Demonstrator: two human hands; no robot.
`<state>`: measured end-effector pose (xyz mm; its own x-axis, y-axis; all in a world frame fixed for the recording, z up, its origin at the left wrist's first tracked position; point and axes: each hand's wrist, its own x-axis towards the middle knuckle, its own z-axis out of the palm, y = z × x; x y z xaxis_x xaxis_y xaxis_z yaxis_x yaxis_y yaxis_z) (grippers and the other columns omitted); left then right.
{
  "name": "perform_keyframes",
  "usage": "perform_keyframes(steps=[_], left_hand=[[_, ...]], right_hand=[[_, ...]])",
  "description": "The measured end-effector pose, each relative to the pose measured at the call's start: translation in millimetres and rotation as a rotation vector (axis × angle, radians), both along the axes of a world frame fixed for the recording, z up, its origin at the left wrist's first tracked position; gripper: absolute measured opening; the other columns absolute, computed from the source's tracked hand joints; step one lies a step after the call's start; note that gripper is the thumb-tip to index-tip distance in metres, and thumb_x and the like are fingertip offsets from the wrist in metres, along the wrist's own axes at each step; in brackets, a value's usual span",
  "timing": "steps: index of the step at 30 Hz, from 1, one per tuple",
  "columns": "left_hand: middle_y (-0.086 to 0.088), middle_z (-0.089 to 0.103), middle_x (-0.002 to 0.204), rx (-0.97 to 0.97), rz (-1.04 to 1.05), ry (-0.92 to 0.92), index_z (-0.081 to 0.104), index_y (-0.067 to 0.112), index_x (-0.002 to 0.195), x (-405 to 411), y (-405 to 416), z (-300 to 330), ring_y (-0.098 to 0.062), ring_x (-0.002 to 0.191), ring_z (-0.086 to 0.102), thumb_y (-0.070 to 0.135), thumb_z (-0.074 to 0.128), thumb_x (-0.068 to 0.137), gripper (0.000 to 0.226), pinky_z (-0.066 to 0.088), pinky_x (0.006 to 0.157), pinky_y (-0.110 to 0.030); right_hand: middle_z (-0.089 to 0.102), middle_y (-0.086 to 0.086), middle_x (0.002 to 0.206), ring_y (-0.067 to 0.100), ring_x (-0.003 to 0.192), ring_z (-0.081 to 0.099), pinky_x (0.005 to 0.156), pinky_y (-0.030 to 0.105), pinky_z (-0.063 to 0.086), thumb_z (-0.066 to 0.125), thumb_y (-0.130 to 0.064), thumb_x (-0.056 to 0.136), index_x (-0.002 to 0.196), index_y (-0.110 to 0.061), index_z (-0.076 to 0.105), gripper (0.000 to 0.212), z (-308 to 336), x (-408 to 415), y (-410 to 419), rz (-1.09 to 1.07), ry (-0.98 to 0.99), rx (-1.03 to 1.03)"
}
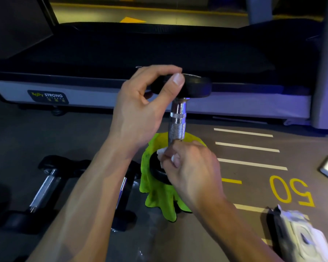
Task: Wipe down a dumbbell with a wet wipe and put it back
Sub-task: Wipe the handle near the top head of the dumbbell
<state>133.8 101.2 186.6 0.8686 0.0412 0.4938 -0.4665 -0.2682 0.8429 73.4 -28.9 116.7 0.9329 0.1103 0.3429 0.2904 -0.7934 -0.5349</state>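
Dumbbell [178,118] upright, lower head on green cloth [160,197] on floor. Left hand [140,110] grip clamped on top head; right hand [189,167] grip pinches wet wipe [162,155] at handle base. Wiping underway; return to other dumbbells [45,186] not yet done.

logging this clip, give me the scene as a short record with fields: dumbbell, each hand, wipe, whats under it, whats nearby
dumbbell: dumbbell stands upright on its lower head
left hand: left hand grips the upper head's rim
right hand: right hand pinches the wet wipe against the lower head by the handle's base
underneath: green cloth on the floor
nearby: two more dumbbells lying at left; wipes packet at lower right; treadmill behind
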Motion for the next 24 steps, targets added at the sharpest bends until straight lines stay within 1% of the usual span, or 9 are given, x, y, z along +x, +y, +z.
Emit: perform_keyframes(steps=[4, 6, 8, 11, 15, 18, 20, 22, 24], left_hand=[[0.0, 0.074, 0.116, 0.007, -0.031, 0.008, 0.075, 0.03, 0.113, 0, 3, -1, -0.011, 0.108, 0.067, 0.037, 0.066, 0.1, 0.018, 0.052, 0.104, -0.041], [-0.004, 0.074, 0.115, 0.007, -0.054, 0.021, 0.074, 0.028, 0.113, 2, 5, -1, -0.01, 0.106, 0.065, 0.037, 0.064, 0.1, 0.019, 0.051, 0.102, -0.037], [-0.006, 0.073, 0.116, -0.007, -0.079, 0.031, 0.073, 0.028, 0.113, 3, 6, 0, -0.01, 0.106, 0.065, 0.038, 0.062, 0.1, 0.02, 0.05, 0.102, -0.035], [-0.008, 0.072, 0.116, -0.006, -0.092, 0.033, 0.072, 0.027, 0.115, 4, 6, -1, -0.012, 0.107, 0.065, 0.037, 0.06, 0.101, 0.021, 0.049, 0.1, -0.032], [-0.009, 0.073, 0.116, -0.014, -0.091, 0.013, 0.073, 0.026, 0.116, 4, 4, -2, -0.021, 0.109, 0.068, 0.037, 0.063, 0.101, 0.021, 0.052, 0.101, -0.037], [-0.009, 0.073, 0.118, -0.015, -0.095, 0.002, 0.073, 0.023, 0.117, 1, 6, -3, -0.024, 0.111, 0.069, 0.036, 0.065, 0.101, 0.022, 0.053, 0.102, -0.039], [-0.01, 0.073, 0.119, -0.009, -0.111, 0.012, 0.073, 0.023, 0.117, 1, 9, -2, -0.019, 0.109, 0.068, 0.034, 0.064, 0.102, 0.021, 0.052, 0.1, -0.034], [-0.008, 0.072, 0.117, 0.001, -0.146, 0.019, 0.071, 0.023, 0.117, 1, 13, 0, -0.011, 0.106, 0.066, 0.029, 0.062, 0.103, 0.018, 0.048, 0.097, -0.026], [-0.006, 0.071, 0.118, 0.01, -0.204, 0.035, 0.068, 0.022, 0.118, 3, 15, 1, -0.007, 0.108, 0.063, 0.026, 0.057, 0.105, 0.017, 0.046, 0.097, -0.022]], right_hand=[[0.066, -0.018, 0.065, 0.019, 0.072, 0.058, 0.063, 0.033, 0.048, 0.069, -0.036, 0.086, 0.07, -0.025, 0.051, 0.026, -11, 3, -11, 0.055, 0.033, 0.198], [0.054, -0.022, 0.053, 0.008, 0.056, 0.047, 0.055, 0.026, 0.039, 0.075, -0.022, 0.086, 0.069, -0.017, 0.058, 0.024, -17, 2, -20, 0.095, 0.13, 0.409], [0.042, -0.015, 0.05, 0.006, 0.052, 0.034, 0.051, 0.021, 0.03, 0.076, -0.017, 0.084, 0.068, -0.013, 0.062, 0.022, -17, 5, -30, 0.1, 0.219, 0.547], [0.038, -0.001, 0.052, 0.009, 0.053, 0.033, 0.05, 0.022, 0.029, 0.073, -0.03, 0.08, 0.07, -0.011, 0.065, 0.023, -13, 11, -38, 0.102, 0.255, 0.518], [0.046, -0.009, 0.047, 0.005, 0.055, 0.045, 0.059, 0.028, 0.036, 0.076, -0.032, 0.086, 0.066, -0.018, 0.063, 0.028, -9, 2, -21, 0.114, 0.189, 0.4], [0.043, -0.009, 0.045, 0.019, 0.067, 0.046, 0.068, 0.036, 0.045, 0.072, -0.044, 0.086, 0.064, -0.026, 0.056, 0.032, -11, 0, -7, 0.058, 0.093, 0.282], [0.042, -0.009, 0.045, 0.021, 0.062, 0.044, 0.066, 0.035, 0.041, 0.076, -0.038, 0.088, 0.065, -0.022, 0.057, 0.033, -18, 1, -8, 0.061, 0.09, 0.339], [0.036, -0.009, 0.045, 0.017, 0.053, 0.034, 0.06, 0.025, 0.032, 0.077, -0.027, 0.09, 0.067, -0.017, 0.061, 0.031, -23, 1, -14, 0.093, 0.137, 0.489], [0.036, -0.005, 0.052, 0.019, 0.054, 0.033, 0.057, 0.021, 0.03, 0.078, -0.019, 0.092, 0.068, -0.012, 0.063, 0.028, -27, 3, -25, 0.143, 0.194, 0.635]])
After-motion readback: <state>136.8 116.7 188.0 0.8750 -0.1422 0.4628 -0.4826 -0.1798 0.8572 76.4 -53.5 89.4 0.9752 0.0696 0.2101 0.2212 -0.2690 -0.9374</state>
